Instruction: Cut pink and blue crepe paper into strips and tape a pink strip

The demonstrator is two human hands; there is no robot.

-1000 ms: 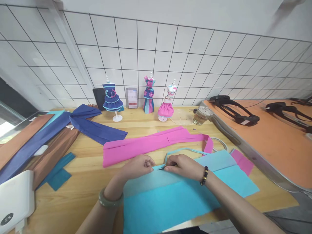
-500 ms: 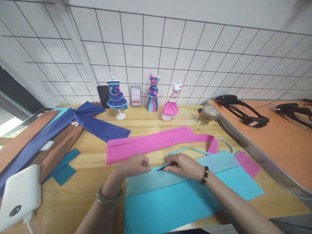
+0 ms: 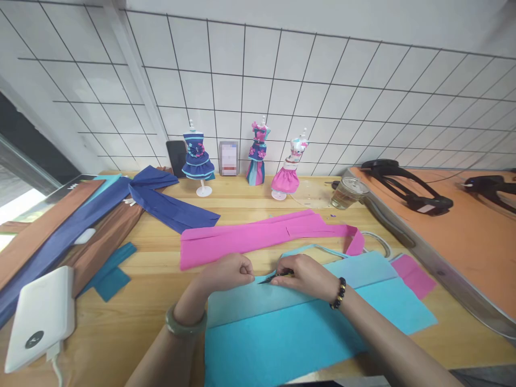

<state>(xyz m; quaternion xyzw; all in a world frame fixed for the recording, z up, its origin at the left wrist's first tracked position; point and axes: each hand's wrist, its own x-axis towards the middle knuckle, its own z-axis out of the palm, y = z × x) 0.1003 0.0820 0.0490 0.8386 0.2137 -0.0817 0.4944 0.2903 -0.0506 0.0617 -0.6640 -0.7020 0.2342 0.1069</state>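
And there, at five o'clock on the wooden table (image 3: 133, 333), lies the turquoise fabric (image 3: 282, 333), the left hand (image 3: 230, 274) apparently pinching its far edge, the right hand (image 3: 302, 277) gripping scissors (image 3: 266, 280), seemingly mid-trim, the next snip wanting a taut edge!

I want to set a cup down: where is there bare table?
Bare table shows between the white power bank and the left forearm, and in a narrower band between the dress forms and the pink cloth. The far left is crowded with brown strips and blue strips; the cyan cloth fills the front middle, with left hand and right hand at its far edge.
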